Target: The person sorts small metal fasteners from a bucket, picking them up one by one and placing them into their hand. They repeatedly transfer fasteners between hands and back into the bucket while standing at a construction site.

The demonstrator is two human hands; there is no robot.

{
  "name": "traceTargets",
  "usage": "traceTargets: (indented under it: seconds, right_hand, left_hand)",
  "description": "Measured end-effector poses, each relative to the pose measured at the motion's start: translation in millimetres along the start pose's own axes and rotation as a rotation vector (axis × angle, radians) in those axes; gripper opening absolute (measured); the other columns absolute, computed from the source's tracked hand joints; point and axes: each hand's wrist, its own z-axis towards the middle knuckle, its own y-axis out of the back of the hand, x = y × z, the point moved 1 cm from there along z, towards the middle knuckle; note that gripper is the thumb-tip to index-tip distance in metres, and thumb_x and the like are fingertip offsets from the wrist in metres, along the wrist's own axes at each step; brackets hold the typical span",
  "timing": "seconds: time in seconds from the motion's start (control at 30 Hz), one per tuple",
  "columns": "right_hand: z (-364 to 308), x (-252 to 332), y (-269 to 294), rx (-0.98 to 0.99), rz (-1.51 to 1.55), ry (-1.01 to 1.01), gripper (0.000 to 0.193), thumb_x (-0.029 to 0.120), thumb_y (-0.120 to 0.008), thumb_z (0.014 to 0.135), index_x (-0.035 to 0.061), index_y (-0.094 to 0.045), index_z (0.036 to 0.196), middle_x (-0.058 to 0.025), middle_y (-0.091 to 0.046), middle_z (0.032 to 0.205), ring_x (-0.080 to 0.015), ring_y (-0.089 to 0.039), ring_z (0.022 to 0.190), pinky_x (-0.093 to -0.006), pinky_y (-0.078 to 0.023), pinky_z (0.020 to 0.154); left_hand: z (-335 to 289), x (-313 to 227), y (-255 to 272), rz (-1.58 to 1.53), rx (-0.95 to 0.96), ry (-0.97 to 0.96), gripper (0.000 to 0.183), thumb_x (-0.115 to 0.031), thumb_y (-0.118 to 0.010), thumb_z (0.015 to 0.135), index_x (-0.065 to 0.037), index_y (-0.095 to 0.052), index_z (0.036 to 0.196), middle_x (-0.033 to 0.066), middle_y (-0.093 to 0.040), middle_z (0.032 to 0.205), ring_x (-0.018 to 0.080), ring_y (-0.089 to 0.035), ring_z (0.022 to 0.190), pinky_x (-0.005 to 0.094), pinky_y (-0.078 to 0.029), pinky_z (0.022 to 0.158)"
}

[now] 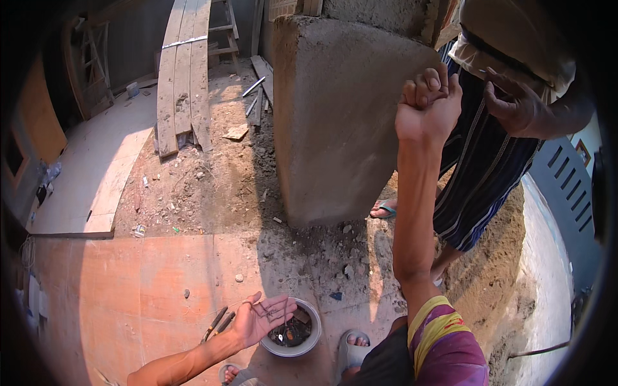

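Observation:
My left hand (262, 320) lies palm up with its fingers stretched out, beside and partly over the rim of a white bucket (317, 336). Thin dark bits, too small to name, seem to rest on its palm and fingers. Dark mixed items fill the bucket. Just left of that hand, a tool with two black handles (217, 323) is on the floor. My right hand (428, 106) is raised at the end of a stretched arm, its fingers curled in; whatever they hold is hidden. Close to its right is another person's hand (518, 106), fingers bent.
A rough plastered pillar (347, 128) stands ahead. The other person, in striped trousers (476, 161), stands right of it. Long planks (183, 77) lean at the far left, near a ladder (224, 29). Rubble (193, 186) covers the ground; a soil heap (492, 276) lies right.

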Motion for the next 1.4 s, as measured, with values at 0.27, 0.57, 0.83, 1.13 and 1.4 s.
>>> traceTargets:
  seconds: [0.27,0.57,0.83,1.13,1.4]
  right_hand:
    - [-205,-153,41,0.209,-0.313,-1.252,0.04,0.02,-0.038,0.11,-0.0061,-0.041,0.139,-0.0233,-0.06,0.122,-0.0238,-0.066,0.1,-0.0389,-0.059,0.086]
    - [-232,-166,27,0.439,-0.227,-1.404,0.055,0.003,-0.04,0.101,-0.0125,-0.031,0.154,-0.0339,-0.059,0.138,-0.0339,-0.071,0.118,-0.0401,-0.062,0.105]
    - [-237,-166,16,0.573,-0.303,-1.353,0.05,0.006,-0.051,0.108,-0.0107,-0.036,0.152,-0.0306,-0.064,0.138,-0.0339,-0.072,0.121,-0.0389,-0.063,0.105]
    - [-247,-148,21,0.644,-0.338,-1.575,0.034,0.008,-0.058,0.109,-0.0037,-0.052,0.14,-0.0174,-0.073,0.127,-0.0222,-0.078,0.104,-0.0295,-0.068,0.08]
    - [-269,-152,67,1.077,-0.329,-1.587,0.023,0.005,-0.062,0.108,-0.0002,-0.062,0.13,-0.0099,-0.077,0.113,-0.0132,-0.074,0.102,-0.0259,-0.062,0.088]
  left_hand:
    - [-2,8,7,0.307,-0.167,0.175,0.058,-0.036,-0.03,0.117,0.009,-0.048,0.15,0.0217,-0.064,0.141,0.0297,-0.067,0.128,0.0422,-0.055,0.113]
    - [14,35,63,0.465,-0.171,0.158,0.039,-0.024,-0.05,0.113,0.002,-0.065,0.138,0.0096,-0.073,0.12,0.0141,-0.071,0.097,0.0268,-0.059,0.088]
    - [30,46,62,0.69,-0.092,0.218,0.038,-0.031,-0.055,0.112,-0.005,-0.07,0.135,0.0035,-0.074,0.12,0.0082,-0.067,0.103,0.0251,-0.057,0.091]
    - [16,25,46,1.317,0.009,0.124,0.051,-0.035,-0.064,0.106,0.001,-0.062,0.142,0.0198,-0.073,0.122,0.0288,-0.071,0.104,0.0389,-0.057,0.093]
    - [-15,-7,20,0.812,-0.024,-0.13,0.074,-0.028,-0.071,0.103,0.001,-0.036,0.161,0.0254,-0.057,0.151,0.032,-0.062,0.137,0.0426,-0.05,0.115]
